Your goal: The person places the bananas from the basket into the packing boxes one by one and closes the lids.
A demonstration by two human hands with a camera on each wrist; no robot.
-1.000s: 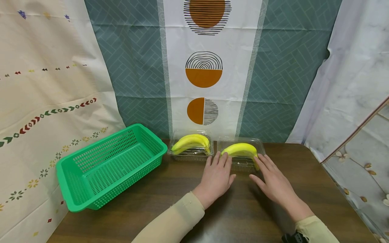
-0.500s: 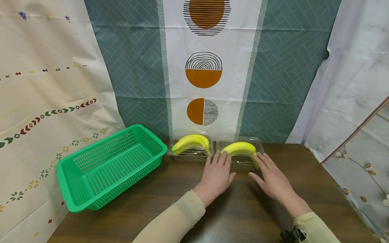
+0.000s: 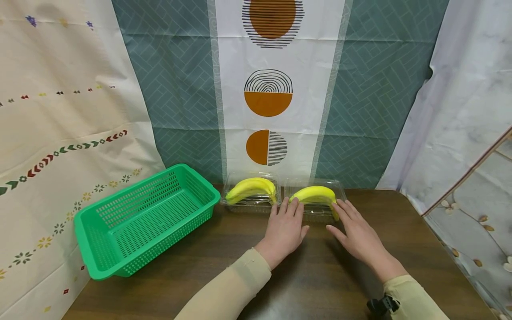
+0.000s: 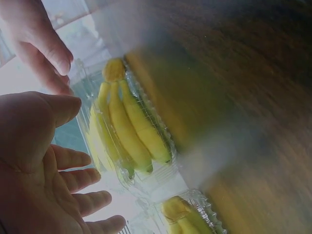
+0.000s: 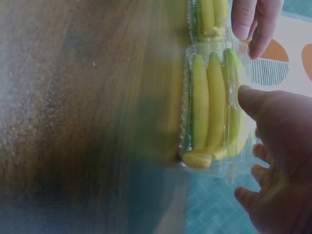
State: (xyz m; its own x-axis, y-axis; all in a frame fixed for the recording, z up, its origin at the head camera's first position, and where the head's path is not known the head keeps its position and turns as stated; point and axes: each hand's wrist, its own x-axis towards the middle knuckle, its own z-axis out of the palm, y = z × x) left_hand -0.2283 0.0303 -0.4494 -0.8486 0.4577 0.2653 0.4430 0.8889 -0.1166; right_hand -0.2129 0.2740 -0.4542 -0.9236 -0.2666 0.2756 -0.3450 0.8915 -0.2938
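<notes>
A clear plastic box holding a bunch of bananas [image 3: 316, 193] sits toward the back of the table, right of centre. My left hand [image 3: 283, 231] reaches to its front left corner with the fingers extended. On the other side, my right hand [image 3: 358, 233] lies along the right end, fingers fairly straight, tips by the banana's stem end. Both wrist views show the bunch [image 4: 129, 129] inside the box and the two hands beside it, thumbs apart from the fingers. A second clear box with bananas [image 3: 252, 188] stands just left of the first, nearly side by side.
A green plastic basket [image 3: 148, 246] with perforated walls stands at the left, angled across the table. Patterned cloth [image 3: 184, 102] hangs right behind the boxes. The brown wooden table [image 3: 320, 289] runs forward from them. A dark watch-like band [image 3: 382, 306] sits at the right cuff.
The right-hand box has shifted slightly back and to the left, closer to the other box. Both hands have moved along with it. The basket and left box stay in place.
</notes>
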